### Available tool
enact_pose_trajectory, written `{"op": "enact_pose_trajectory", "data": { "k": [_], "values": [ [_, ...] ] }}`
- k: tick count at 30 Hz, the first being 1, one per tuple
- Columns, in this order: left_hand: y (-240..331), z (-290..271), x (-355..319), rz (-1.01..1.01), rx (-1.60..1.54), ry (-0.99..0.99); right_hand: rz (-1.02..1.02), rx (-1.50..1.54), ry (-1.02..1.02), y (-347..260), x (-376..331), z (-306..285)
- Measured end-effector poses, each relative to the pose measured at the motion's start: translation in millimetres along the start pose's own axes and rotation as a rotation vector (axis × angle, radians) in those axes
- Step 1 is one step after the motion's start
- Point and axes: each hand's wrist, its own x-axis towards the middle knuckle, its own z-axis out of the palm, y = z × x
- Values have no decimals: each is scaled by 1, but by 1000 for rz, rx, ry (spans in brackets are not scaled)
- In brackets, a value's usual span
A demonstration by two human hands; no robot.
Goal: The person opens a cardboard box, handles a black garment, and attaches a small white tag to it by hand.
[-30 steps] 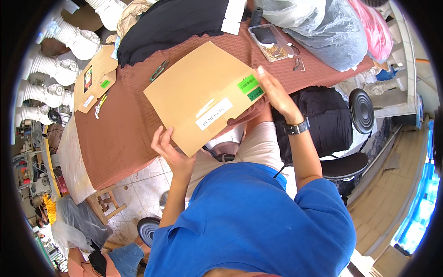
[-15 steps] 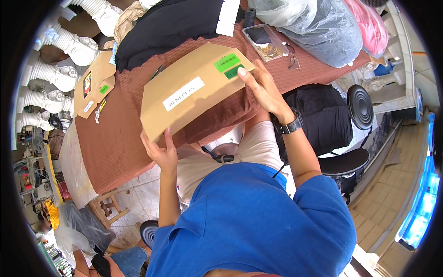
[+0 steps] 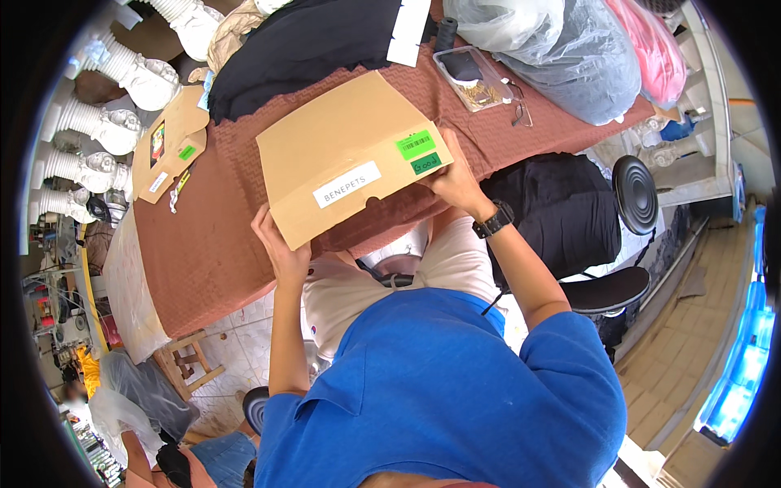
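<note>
Cardboard box: upper middle of the frame, tilted in front of the brown tablecloth; whether its far edge touches the cloth I cannot tell.
Left hand: clamped on the box's lower-left corner (part of the grip is hidden by the cardboard).
Right hand: clamped on the box's right edge, near the green stickers; a black wristwatch sits on that wrist.
Box front: a white label toward the middle, the stickers at its right end.
Upper left: a second carton, with a yellow-handled tool just beside it.
Top middle: black fabric, a white strip at its right end.
Upper right: a clear plastic container, eyeglasses beside it, then a greyish plastic bag and a pink bag.
</note>
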Motion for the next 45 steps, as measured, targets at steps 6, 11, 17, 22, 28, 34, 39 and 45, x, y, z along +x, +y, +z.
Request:
{"op": "enact_pose_trajectory", "data": {
  "k": [6,11,17,22,28,34,39,45],
  "values": [
    [8,-10,15,-218,-166,-34,78,75,24,12,2,-8],
    [10,-14,11,-332,-212,-100,-24,-224,23,-9,0,-16],
    [1,3,-12,-94,63,45,36,-178,129,-13,-11,-5],
    [-13,14,-28,-141,-94,79,237,-74,89,6,-25,-2],
    [-10,24,-19,-241,-280,184,12,-116,225,14,-13,14],
    [23,-8,20,-156,-128,200,-16,-214,245,-21,17,-11],
    [51,-36,63,-68,-16,185,8,-250,293,-20,25,-19],
    [59,-44,132,41,136,284,-118,-287,330,-60,42,-2]
  ]
}}
